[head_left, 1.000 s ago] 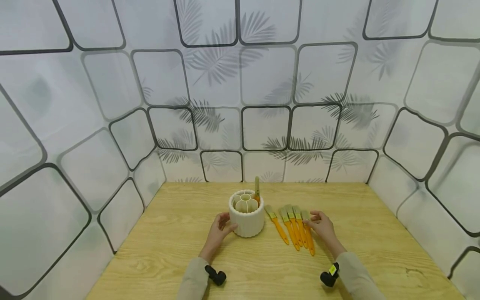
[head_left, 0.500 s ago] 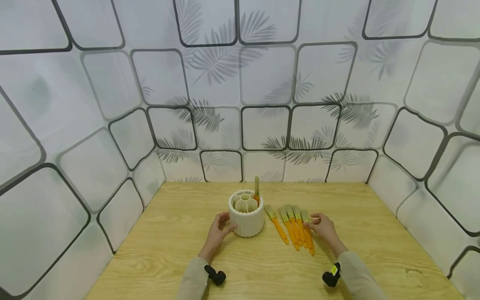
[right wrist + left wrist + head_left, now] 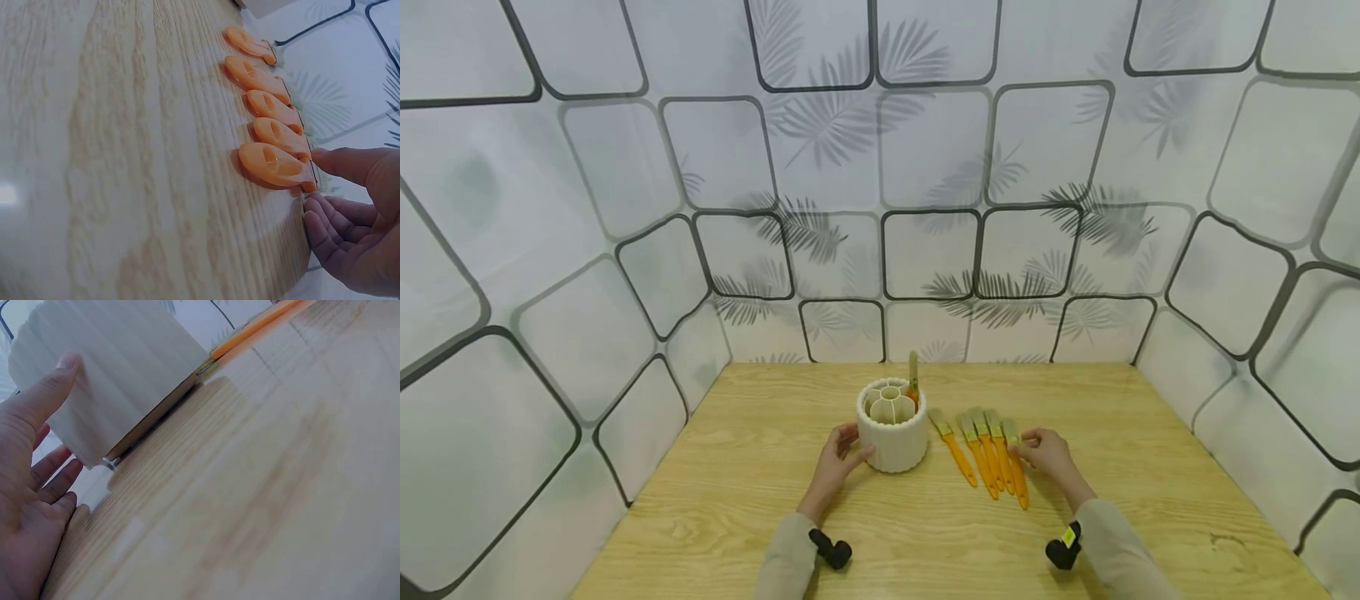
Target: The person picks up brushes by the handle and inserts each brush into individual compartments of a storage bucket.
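Observation:
A white ribbed round brush holder (image 3: 893, 446) with petal-shaped compartments stands on the table, and one paintbrush (image 3: 913, 371) sticks up in its right side, bristles upward. My left hand (image 3: 837, 458) holds the holder's left side; in the left wrist view its thumb lies flat on the ribbed wall (image 3: 128, 369) and the fingers reach round the far edge. To the right, my right hand (image 3: 1049, 457) pinches the rightmost orange-handled paintbrush (image 3: 1019, 483) near its metal band. The right wrist view shows its thumb at the neck of that brush's handle (image 3: 270, 165), fingers on the other side.
Several more paintbrushes (image 3: 983, 458) lie in a fan left of the held one, bristles pointing away, with one (image 3: 957, 454) set apart nearer the holder. Patterned white cloth walls (image 3: 932, 250) enclose the wooden table (image 3: 917, 542) at the back and both sides.
The right hand and wrist have shifted very slightly to the right at the same brush. The left hand and the holder stay where they were.

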